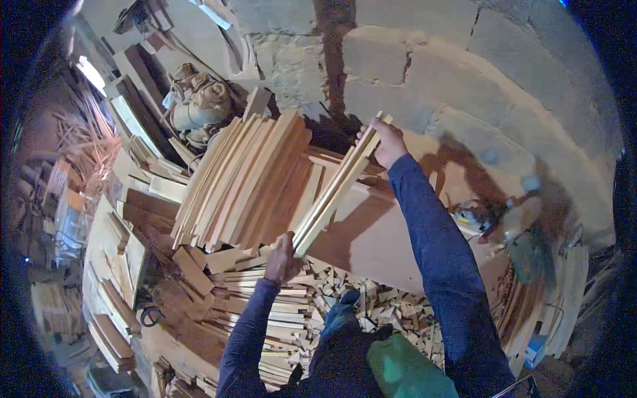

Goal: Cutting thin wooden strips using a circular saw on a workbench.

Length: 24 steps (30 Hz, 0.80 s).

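Observation:
Between my two hands a few pale wooden strips (335,189) are held together, slanting from lower left to upper right. My left hand (283,260) is closed around their near end. At the far end, my right hand (387,142) grips them, with its thumb over the top. Just left of the strips stands a thick stack of wooden boards (242,179), lying side by side. Beneath the strips, a broad brown panel (371,232) carries the shadow of my right arm.
Small wood offcuts (391,308) are heaped near my feet, beside a pile of long strips (265,312). A block wall (438,73) rises at the back. A dusty motor-like machine (199,106) sits far left. More boards (113,345) lie at the left.

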{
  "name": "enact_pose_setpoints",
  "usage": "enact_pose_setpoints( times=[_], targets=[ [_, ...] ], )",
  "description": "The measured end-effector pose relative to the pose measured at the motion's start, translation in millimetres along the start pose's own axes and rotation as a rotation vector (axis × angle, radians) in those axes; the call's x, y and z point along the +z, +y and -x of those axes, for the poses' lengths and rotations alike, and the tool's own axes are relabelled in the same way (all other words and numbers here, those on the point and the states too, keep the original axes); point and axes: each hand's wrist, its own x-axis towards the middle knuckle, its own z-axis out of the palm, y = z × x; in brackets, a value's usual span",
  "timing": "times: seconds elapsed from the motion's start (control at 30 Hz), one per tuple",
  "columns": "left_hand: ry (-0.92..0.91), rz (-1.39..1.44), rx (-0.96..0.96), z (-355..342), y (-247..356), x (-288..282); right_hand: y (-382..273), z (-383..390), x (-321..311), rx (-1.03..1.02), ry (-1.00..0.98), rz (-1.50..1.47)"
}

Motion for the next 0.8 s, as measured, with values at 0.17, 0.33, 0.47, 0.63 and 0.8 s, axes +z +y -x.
enact_pose_setpoints(
  times=[0.17, 0.33, 0.47, 0.63, 0.8],
  targets=[
    [-0.126, 0.053, -0.286, -39.3, -30.4, 2.8, 10.6, -81.7, 43.5, -0.063, -0.082, 0.077],
    [0.070, -0.328, -0.219, -78.1, -51.9, 26.6, 50.7, -163.1, 68.1, 0.035, -0.115, 0.087],
    [0.268, -0.363, -0.216, -88.9, -54.2, 28.8, 68.3, -195.7, 68.0, 0.103, -0.088, 0.058],
    [0.294, -0.274, -0.157, -82.0, -47.5, 18.0, 48.5, -207.1, 55.3, 0.012, -0.119, 0.094],
    [0.205, -0.258, -0.217, -75.8, -51.0, 19.2, 43.4, -204.3, 45.4, -0.059, -0.057, 0.063]
  ],
)
